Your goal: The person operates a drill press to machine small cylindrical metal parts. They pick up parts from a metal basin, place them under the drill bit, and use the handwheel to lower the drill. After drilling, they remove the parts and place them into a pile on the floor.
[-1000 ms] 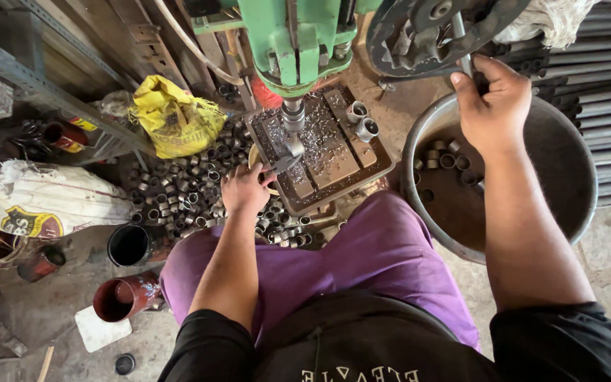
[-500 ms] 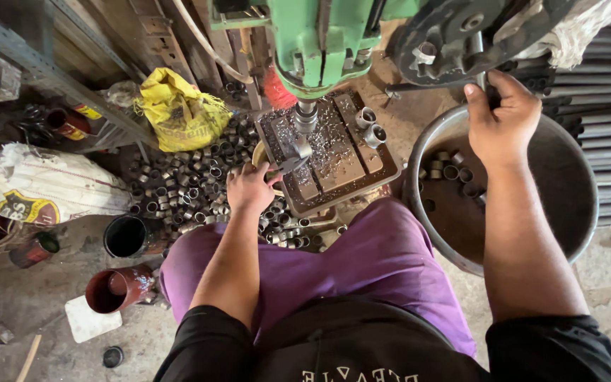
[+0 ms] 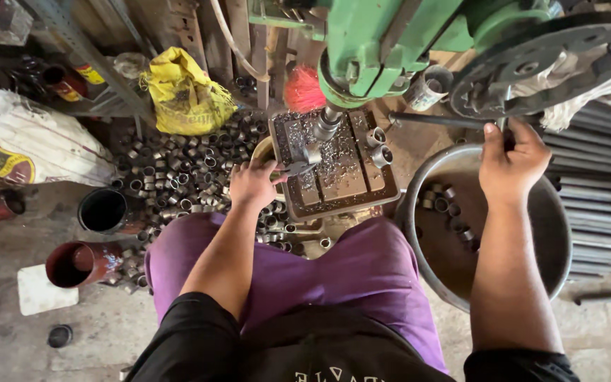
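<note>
I sit in front of a green drill press (image 3: 376, 42). My left hand (image 3: 252, 182) grips pliers (image 3: 295, 168) that pin a small metal ring on the press table (image 3: 337, 166), right under the drill chuck (image 3: 325, 126). Metal shavings cover that table, and two loose rings (image 3: 377, 145) lie on its right side. My right hand (image 3: 510, 159) is closed around the feed handle bar (image 3: 436, 121) of the press, just below the dark wheel (image 3: 542, 60).
A heap of short metal rings (image 3: 178, 173) covers the floor at left. A round metal basin (image 3: 553, 233) with several rings stands at right. A yellow bag (image 3: 182, 95), a white sack (image 3: 30, 145), red pipe pieces (image 3: 79, 263) and stacked steel bars (image 3: 595, 205) surround me.
My view has shifted closer to the press. My right hand stays on the feed handle and has come down slightly; my left hand still holds the pliers at the table.
</note>
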